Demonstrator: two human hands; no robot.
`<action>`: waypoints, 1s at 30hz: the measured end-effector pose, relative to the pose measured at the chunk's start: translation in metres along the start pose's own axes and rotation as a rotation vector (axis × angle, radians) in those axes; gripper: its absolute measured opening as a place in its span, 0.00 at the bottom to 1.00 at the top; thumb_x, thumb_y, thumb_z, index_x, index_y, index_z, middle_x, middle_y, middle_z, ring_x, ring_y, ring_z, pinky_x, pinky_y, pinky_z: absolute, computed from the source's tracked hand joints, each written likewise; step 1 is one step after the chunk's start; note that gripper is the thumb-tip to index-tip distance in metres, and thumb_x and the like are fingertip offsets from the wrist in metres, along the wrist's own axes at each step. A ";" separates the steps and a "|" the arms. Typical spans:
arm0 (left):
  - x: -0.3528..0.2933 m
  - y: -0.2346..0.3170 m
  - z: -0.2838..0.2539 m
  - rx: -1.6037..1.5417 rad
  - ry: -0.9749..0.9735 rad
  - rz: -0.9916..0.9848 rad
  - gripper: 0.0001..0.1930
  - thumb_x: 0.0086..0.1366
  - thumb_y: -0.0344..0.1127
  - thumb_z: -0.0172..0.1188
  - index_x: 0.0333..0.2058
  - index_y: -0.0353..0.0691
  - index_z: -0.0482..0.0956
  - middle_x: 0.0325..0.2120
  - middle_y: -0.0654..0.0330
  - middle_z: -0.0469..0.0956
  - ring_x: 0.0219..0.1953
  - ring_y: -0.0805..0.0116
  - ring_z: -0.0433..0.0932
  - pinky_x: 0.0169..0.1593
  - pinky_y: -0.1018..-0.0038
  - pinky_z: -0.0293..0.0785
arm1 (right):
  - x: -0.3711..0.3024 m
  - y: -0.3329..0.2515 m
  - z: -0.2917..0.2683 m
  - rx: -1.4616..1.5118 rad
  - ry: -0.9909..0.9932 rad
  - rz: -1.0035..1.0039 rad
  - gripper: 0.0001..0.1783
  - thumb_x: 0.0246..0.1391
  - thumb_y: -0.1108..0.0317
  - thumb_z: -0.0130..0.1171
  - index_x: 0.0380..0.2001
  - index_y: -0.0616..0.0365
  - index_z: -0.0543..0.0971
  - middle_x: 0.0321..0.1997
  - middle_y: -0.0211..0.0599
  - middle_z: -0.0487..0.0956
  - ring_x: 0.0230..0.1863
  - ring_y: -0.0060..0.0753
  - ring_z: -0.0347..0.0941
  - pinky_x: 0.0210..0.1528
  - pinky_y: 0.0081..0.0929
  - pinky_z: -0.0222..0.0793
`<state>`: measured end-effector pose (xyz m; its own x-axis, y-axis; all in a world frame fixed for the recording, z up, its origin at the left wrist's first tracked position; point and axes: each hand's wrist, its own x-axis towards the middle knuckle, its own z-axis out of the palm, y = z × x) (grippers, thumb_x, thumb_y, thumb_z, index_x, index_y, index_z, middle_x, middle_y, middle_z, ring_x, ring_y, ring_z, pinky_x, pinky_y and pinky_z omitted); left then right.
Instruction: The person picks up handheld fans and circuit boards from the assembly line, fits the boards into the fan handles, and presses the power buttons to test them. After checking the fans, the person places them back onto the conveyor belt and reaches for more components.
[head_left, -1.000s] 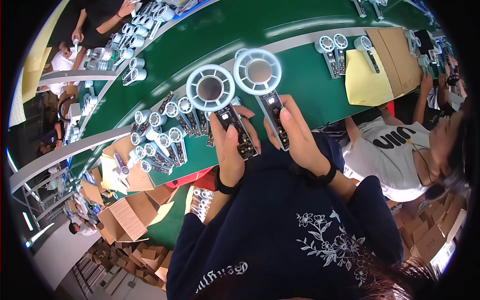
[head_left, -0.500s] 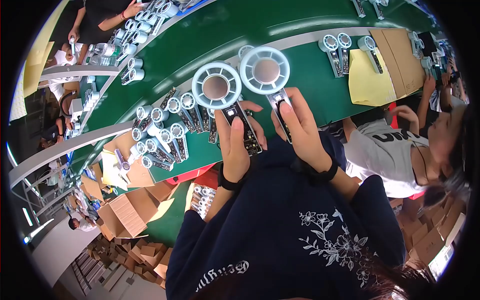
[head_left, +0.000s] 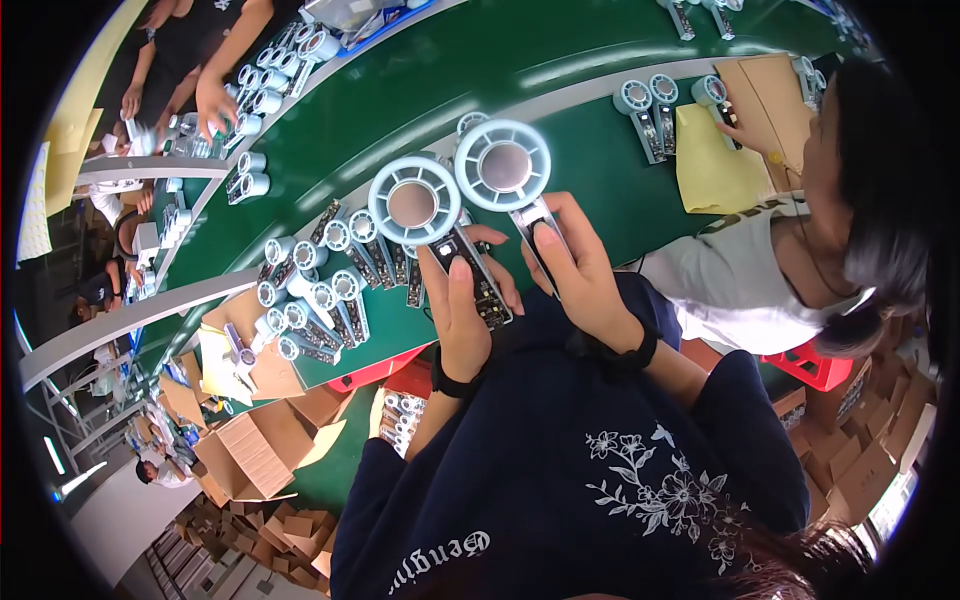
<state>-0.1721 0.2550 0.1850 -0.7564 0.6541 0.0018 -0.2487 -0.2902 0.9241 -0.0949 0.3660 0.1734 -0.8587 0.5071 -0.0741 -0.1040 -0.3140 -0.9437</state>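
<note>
My left hand (head_left: 462, 325) is closed round the handle of a light blue handheld fan (head_left: 447, 180), whose open handle shows a dark circuit board. Just right of it, my right hand (head_left: 585, 262) grips a second light blue handheld fan (head_left: 546, 170) by its handle, the thumb on the front. Both round heads face up toward me, with slotted rims and a plain metallic disc in the middle. Another fan head (head_left: 472, 122) shows partly behind them. On the green table to the left lies a group of similar fans (head_left: 345, 285) with bare boards.
Several fans (head_left: 650, 115) lie at the right by yellow paper (head_left: 715, 170) and cardboard (head_left: 765, 95). A co-worker (head_left: 730, 270) in white sits on the right, a hand at a fan. An open carton (head_left: 250, 440) stands lower left. Across the table, another person's hand (head_left: 213, 105) is over more fans.
Both fans in my hands have shifted slightly left and down in the view. The co-worker on the right has leaned in and put a hand at a fan. A far-left person's hand has reached over the fans.
</note>
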 end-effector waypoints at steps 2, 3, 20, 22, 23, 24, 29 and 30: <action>0.000 -0.001 0.001 -0.006 -0.002 -0.002 0.23 0.70 0.40 0.40 0.55 0.32 0.49 0.41 0.46 0.68 0.19 0.70 0.71 0.19 0.77 0.71 | 0.000 0.002 0.001 0.000 -0.001 -0.012 0.11 0.66 0.63 0.40 0.45 0.58 0.64 0.23 0.25 0.66 0.17 0.11 0.55 0.19 0.11 0.49; 0.000 -0.001 0.001 -0.009 0.003 -0.005 0.23 0.70 0.41 0.40 0.55 0.32 0.49 0.41 0.46 0.68 0.19 0.70 0.71 0.19 0.77 0.71 | 0.000 0.002 0.001 0.000 -0.003 -0.016 0.11 0.65 0.63 0.40 0.45 0.58 0.64 0.23 0.25 0.66 0.17 0.11 0.55 0.19 0.11 0.49; -0.001 0.000 0.004 -0.008 0.005 -0.018 0.22 0.70 0.40 0.38 0.56 0.31 0.49 0.41 0.48 0.69 0.19 0.70 0.71 0.20 0.77 0.71 | 0.002 0.001 0.001 0.015 0.018 -0.010 0.11 0.66 0.64 0.41 0.45 0.59 0.65 0.22 0.26 0.66 0.17 0.11 0.55 0.19 0.11 0.49; 0.000 -0.001 0.005 -0.010 0.004 -0.021 0.22 0.70 0.40 0.38 0.56 0.31 0.49 0.41 0.48 0.68 0.20 0.70 0.71 0.20 0.77 0.71 | 0.002 0.001 0.000 0.005 0.026 -0.001 0.11 0.65 0.64 0.41 0.45 0.59 0.65 0.22 0.25 0.66 0.17 0.11 0.56 0.20 0.11 0.50; 0.000 -0.001 0.005 -0.010 0.005 -0.023 0.22 0.70 0.40 0.38 0.56 0.32 0.49 0.41 0.48 0.68 0.20 0.70 0.71 0.20 0.77 0.71 | 0.002 0.001 0.000 0.000 0.030 0.003 0.11 0.65 0.64 0.41 0.45 0.59 0.65 0.22 0.25 0.66 0.17 0.11 0.56 0.20 0.11 0.50; 0.000 -0.002 0.005 -0.011 0.006 -0.025 0.22 0.70 0.40 0.38 0.56 0.32 0.49 0.41 0.48 0.68 0.20 0.71 0.71 0.20 0.78 0.71 | 0.002 0.001 0.000 0.001 0.033 0.002 0.11 0.65 0.64 0.41 0.45 0.59 0.65 0.22 0.25 0.66 0.17 0.11 0.56 0.20 0.11 0.50; 0.001 -0.003 0.005 -0.010 0.011 -0.048 0.22 0.70 0.40 0.38 0.57 0.32 0.49 0.41 0.49 0.68 0.20 0.71 0.71 0.20 0.78 0.71 | 0.003 0.001 -0.001 0.007 0.038 0.017 0.11 0.66 0.64 0.41 0.45 0.59 0.65 0.22 0.25 0.66 0.18 0.11 0.56 0.20 0.11 0.50; 0.001 -0.004 0.005 -0.007 0.006 -0.050 0.23 0.70 0.40 0.38 0.57 0.33 0.48 0.42 0.49 0.68 0.20 0.71 0.71 0.20 0.78 0.71 | 0.003 0.001 -0.002 0.000 0.034 0.020 0.11 0.66 0.63 0.40 0.45 0.59 0.65 0.22 0.25 0.66 0.18 0.11 0.56 0.20 0.11 0.50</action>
<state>-0.1690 0.2606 0.1838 -0.7468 0.6634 -0.0469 -0.2909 -0.2624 0.9201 -0.0966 0.3685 0.1719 -0.8430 0.5278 -0.1036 -0.0874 -0.3244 -0.9419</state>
